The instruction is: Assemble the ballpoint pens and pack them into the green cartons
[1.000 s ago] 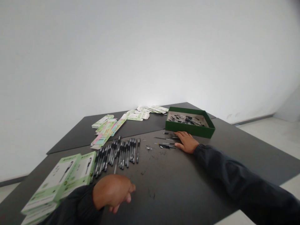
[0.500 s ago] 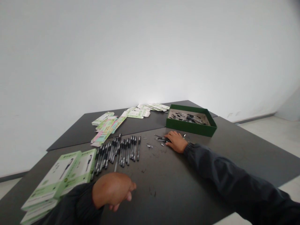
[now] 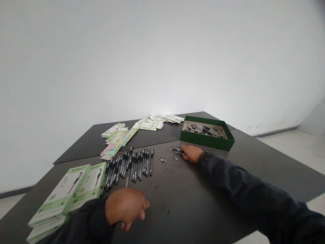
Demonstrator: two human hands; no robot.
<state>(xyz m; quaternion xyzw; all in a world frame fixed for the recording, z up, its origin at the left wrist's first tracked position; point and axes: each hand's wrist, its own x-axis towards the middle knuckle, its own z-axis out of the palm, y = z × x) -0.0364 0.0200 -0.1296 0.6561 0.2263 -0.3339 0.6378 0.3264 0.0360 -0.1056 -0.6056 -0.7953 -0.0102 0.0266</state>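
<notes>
My left hand [image 3: 126, 206] is closed at the near edge of the table, its fingers curled under and mostly hidden. A thin clear pen barrel [image 3: 127, 182] shows just above its knuckles; whether the fingers hold it cannot be seen. Beyond that hand, several black-and-clear gel pens [image 3: 139, 164] lie side by side in an uneven row. Farther right, my right hand [image 3: 192, 153] has its fingers closed over a few pens [image 3: 175, 149], whose ends stick out to the left. Small loose pen parts [image 3: 163, 159] lie near it.
A green open box [image 3: 207, 139] holding loose pens and parts stands behind my right hand. White-and-green pen boxes [image 3: 63, 193] are stacked at the left. Flattened cartons [image 3: 116, 142] spread along the back, near the wall. A seam crosses the dark table [image 3: 198, 203].
My right hand has drawn its fingers together over the pens, after lying flatter on them. My left hand keeps its closed shape. The whole view has shifted slightly.
</notes>
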